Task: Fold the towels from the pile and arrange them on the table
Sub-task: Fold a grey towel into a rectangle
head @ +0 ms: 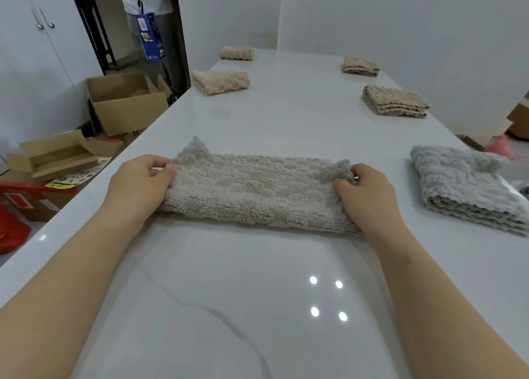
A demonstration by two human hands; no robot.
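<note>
Head view: left hand (140,182) and right hand (365,191) each pinch an end of the soft, floppy towel (254,195) lying between them on the bench (257,292), best held by corners.

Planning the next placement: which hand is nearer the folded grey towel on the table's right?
Right. The right hand pinches the spread towel beside the folded grey towel; the left hand holds its opposite end.

Both arms outstretched; left hand (140,182), right hand (365,191) curled, gripping.
</note>
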